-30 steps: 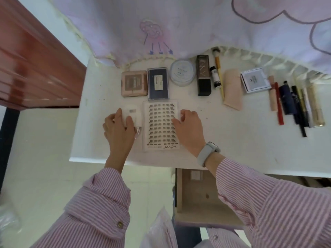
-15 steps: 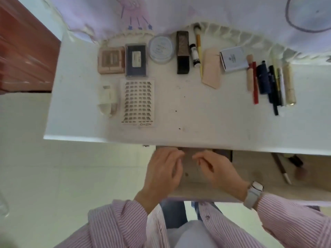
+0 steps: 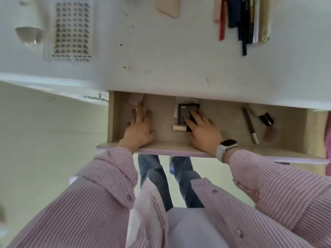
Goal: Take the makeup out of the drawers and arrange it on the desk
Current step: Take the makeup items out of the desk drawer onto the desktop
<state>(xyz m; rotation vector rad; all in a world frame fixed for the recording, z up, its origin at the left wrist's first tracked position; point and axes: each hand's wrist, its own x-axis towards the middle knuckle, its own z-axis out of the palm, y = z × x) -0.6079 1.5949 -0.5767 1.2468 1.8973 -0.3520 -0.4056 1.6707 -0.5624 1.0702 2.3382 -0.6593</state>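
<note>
We look down on a white surface (image 3: 179,56) marked with a few dark specks, its near edge running across the view above an open drawer (image 3: 161,151) of pale wood. Below the drawer lies a pale floor (image 3: 44,140).

On the surface we see a lash tray (image 3: 71,29) with rows of small dark lashes, a clear-capped white bottle (image 3: 29,31) just to its left, a beige sponge (image 3: 169,8) near the top edge, and a row of pencils and tubes (image 3: 241,20) lying side by side at the upper right.

Inside the drawer, our right hand (image 3: 202,131) rests with extended fingers on a dark square compact (image 3: 184,113), which lies flat under the surface's edge on a crinkled clear wrapper; a small cream stick (image 3: 179,128) lies just beside it. Our left hand (image 3: 139,129) reaches toward the back left corner, fingers stretched out and touching a small pinkish item (image 3: 136,99), too blurred for us to identify; it grips nothing that we can see.

To the right, well apart from the hands, lie a brown pencil (image 3: 249,125) and a blurred brush with a black ferrule (image 3: 266,120). The drawer floor between the hands is bare.
</note>
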